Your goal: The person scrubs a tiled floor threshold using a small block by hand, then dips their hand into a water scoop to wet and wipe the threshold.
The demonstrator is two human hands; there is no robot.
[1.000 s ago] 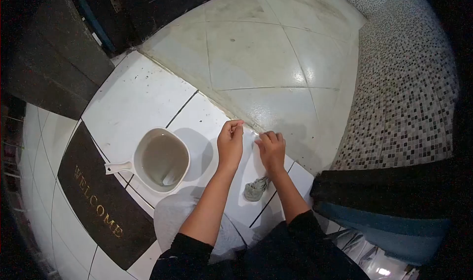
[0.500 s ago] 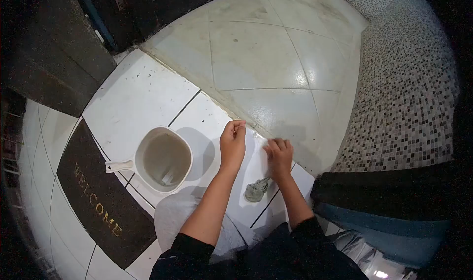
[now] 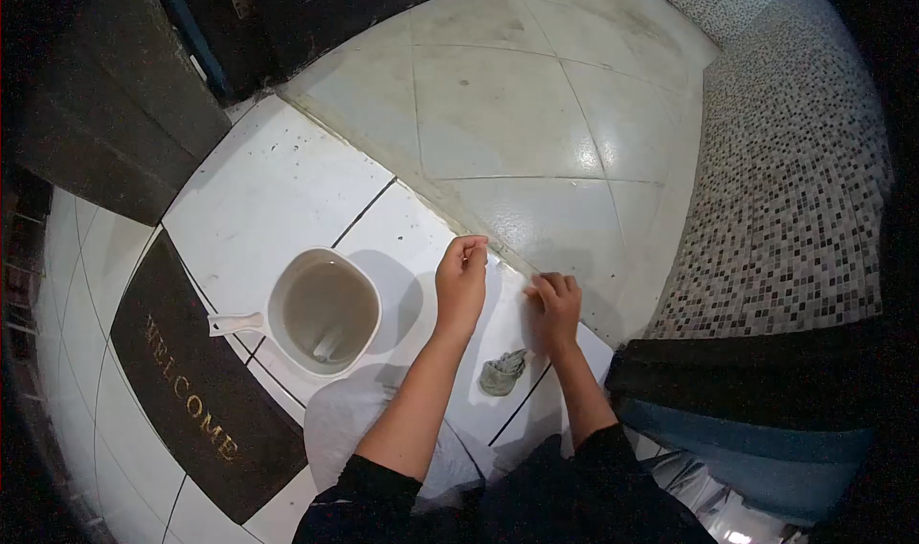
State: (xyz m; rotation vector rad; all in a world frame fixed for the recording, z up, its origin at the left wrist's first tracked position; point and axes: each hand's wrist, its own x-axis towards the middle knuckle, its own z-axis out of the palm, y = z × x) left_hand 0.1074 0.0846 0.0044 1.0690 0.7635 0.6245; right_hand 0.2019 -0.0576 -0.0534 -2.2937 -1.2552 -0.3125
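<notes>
My left hand (image 3: 461,283) hovers over the white tiled step near its raised edge, fingers curled in; anything inside them is hidden. To its right is my right hand (image 3: 559,306), slightly blurred, fingers bent and the thumb apart, with nothing visible in it. A crumpled grey-green cloth (image 3: 503,373) lies on the tile below and between my hands, touched by neither. Left of my left forearm stands a white water dipper (image 3: 374,331), its handle pointing left. Cloudy water fills much of it, and something pale shows in the water, perhaps a reflection.
A dark doormat (image 3: 191,381) lettered WELCOME lies at the left. Beyond the step's edge stretches a stained, glossy tile floor (image 3: 507,113). A mosaic-patterned wall (image 3: 766,218) rises on the right, with dark and blue items (image 3: 747,448) below it.
Both hands have shifted slightly to the right, and the whole view has moved a little. The cloth and the dipper stay in place on the tiles.
</notes>
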